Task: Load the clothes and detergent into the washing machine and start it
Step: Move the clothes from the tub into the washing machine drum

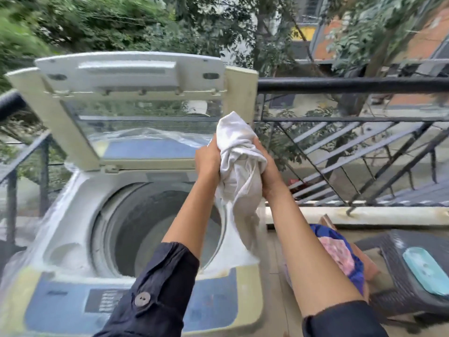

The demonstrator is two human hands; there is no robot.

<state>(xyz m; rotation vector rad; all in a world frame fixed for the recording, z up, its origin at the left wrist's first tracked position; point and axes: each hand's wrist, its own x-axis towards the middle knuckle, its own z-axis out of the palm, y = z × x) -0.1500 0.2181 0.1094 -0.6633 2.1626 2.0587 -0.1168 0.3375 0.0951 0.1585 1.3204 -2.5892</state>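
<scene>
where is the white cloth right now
In the head view, the white cloth is bunched between both hands, right of centre, above the right rim of the open washing machine.

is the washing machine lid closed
No, the lid stands raised at the back, leaving the drum open below the white cloth held in both hands.

This is an outdoor balcony of a home, used for laundry. A top-loading washing machine (136, 215) stands with its lid (131, 76) raised against a black metal railing (352, 85). Beyond the railing are trees (97, 25), neighbouring buildings (364, 32) and a street below. A woven plastic stool (401, 263) sits on the tiled floor (277, 263) near the railing's base.
</scene>
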